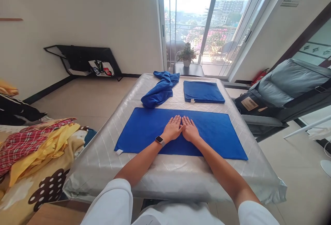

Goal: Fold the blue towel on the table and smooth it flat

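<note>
Your fingers [178, 119]: straight, side by side, gripping nothing, resting on the cloth [214, 125]. Your left hand [173, 128] and right hand [190, 130]: flat, palms down, touching at the thumbs, near the cloth's middle. Your forearms [141, 163]: stretched forward, converging. Cloth: spread on the table [108, 170], nearer you than the folded stack [204, 92] and crumpled bundle [159, 92].

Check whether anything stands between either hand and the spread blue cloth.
Nothing visible does: the left hand and right hand rest palm-down on the spread blue cloth. The crumpled blue cloth and folded blue stack lie beyond the fingertips.
</note>
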Motion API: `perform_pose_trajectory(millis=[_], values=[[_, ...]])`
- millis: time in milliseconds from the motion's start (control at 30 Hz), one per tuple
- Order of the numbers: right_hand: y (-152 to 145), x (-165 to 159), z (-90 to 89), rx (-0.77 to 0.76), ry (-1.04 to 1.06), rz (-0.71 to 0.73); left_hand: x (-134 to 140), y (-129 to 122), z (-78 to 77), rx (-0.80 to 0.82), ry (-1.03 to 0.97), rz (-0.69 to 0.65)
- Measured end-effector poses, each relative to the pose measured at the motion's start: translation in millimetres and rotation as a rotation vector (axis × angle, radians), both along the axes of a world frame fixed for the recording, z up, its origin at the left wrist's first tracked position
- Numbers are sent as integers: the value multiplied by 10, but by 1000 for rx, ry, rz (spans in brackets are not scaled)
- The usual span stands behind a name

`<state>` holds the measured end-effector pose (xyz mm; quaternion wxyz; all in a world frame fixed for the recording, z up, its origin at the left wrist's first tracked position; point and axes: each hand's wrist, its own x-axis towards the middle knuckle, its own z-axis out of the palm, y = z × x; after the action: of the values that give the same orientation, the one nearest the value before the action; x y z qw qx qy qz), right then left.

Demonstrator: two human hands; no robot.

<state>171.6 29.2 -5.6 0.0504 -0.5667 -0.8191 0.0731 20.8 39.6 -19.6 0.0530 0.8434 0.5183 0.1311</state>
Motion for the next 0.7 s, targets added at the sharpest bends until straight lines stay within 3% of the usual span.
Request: perform_pose_trajectory(millis=[267, 400, 500, 700], values=[[35, 22, -11, -14, -17, -37, -20, -5, 22, -10, 24, 38], [-2, 345, 7, -39, -40, -65, -260, -21, 28, -20, 43, 44], [-108, 963, -22, -36, -67, -135, -798, -100, -14, -17, 72, 113], [-436, 2368, -257, 29, -81, -400, -2249, -467, -289, 55, 118, 437]])
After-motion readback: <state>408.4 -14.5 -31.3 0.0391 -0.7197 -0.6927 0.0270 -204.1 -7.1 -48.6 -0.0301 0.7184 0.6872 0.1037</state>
